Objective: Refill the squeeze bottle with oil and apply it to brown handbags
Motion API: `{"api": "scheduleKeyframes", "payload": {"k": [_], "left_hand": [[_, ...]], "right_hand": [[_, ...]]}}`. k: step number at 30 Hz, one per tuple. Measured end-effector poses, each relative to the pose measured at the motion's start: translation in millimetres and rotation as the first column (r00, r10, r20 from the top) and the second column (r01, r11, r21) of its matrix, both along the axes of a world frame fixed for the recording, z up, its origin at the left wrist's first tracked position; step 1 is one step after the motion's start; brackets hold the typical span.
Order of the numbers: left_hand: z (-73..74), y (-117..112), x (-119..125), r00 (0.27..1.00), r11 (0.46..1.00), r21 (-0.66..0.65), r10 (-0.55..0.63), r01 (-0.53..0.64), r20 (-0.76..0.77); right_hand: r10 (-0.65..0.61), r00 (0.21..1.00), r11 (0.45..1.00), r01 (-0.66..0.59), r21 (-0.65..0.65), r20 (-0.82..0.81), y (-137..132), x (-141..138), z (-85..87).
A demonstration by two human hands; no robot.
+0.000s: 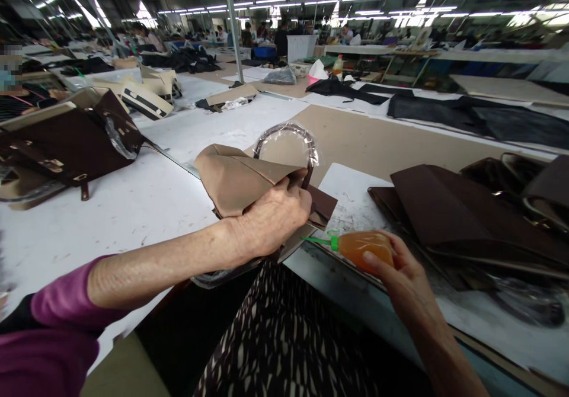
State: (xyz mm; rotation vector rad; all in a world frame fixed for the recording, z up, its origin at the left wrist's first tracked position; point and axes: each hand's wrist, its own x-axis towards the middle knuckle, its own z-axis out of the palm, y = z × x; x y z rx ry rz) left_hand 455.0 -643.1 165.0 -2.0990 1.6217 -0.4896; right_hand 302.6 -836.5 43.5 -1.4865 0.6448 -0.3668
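My left hand (pixel 271 222) is closed on a handbag (pixel 242 178) whose tan lining is turned outward. The fingertips are hidden behind its folds. A dark brown flap (pixel 323 205) sticks out to the right of the hand, and a plastic-wrapped handle (pixel 287 129) arches up behind. In my right hand (pixel 400 266) is a squeeze bottle (pixel 362 250) of amber liquid, lying nearly level. Its green nozzle points left, close to the bag's lower right edge; whether it touches I cannot tell.
A dark brown handbag (pixel 75 142) stands at the left on the white table (pixel 173 207). More dark brown bag pieces (pixel 453 207) are piled at the right. Black material (pixel 480 118) lies farther back, and a metal pole (pixel 233 29) rises behind the work. A person sits at the far left.
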Motion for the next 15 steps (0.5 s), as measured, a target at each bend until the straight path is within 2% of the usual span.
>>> {"api": "scheduleKeyframes", "payload": {"k": [15], "left_hand": [[-4.9, 0.5, 1.4, 0.997, 0.998, -0.032, -0.048, 0.05, 0.059]], "right_hand": [[0.077, 0.997, 0.995, -0.078, 0.058, 0.007, 21.7, -8.9, 10.1]]}}
